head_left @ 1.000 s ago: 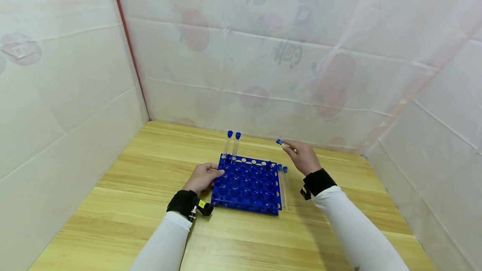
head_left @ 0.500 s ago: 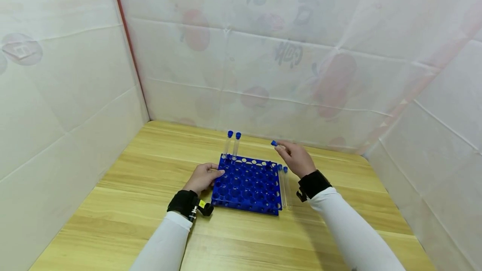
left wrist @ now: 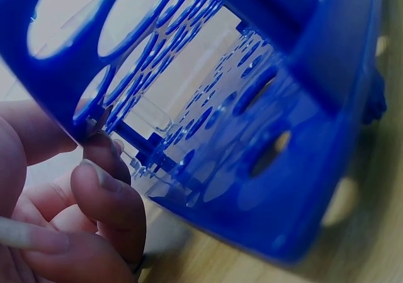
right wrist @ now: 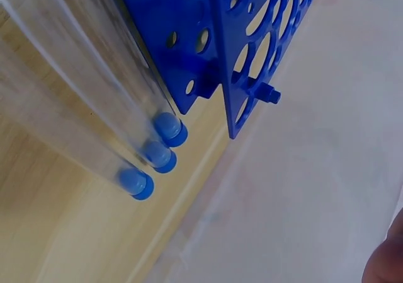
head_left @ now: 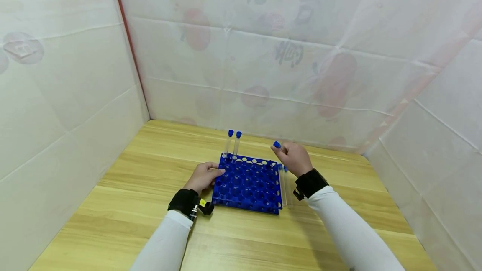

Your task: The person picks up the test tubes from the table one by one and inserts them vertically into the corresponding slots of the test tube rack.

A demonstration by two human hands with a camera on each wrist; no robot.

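A blue tube rack [head_left: 246, 187] lies on the wooden table. My left hand [head_left: 204, 176] grips its left edge; in the left wrist view my fingers [left wrist: 104, 191] pinch the rack's edge [left wrist: 296, 138]. Two clear tubes with blue caps [head_left: 232, 143] stand in the rack's far left holes. My right hand [head_left: 293, 158] hovers over the rack's far right corner and pinches another blue-capped tube [head_left: 277, 145]. Two more tubes [head_left: 285, 185] lie on the table along the rack's right side. The right wrist view shows three capped tubes [right wrist: 157, 155] beside the rack [right wrist: 182, 37]; which one I hold is unclear.
White sheeted walls [head_left: 263, 66] close in the table [head_left: 150, 221] at the back, left and right. Bare wood stretches in front of and to the left of the rack.
My right hand has drifted left and nearer the rack's far right corner with its tube. The left hand and the rack have stayed put.
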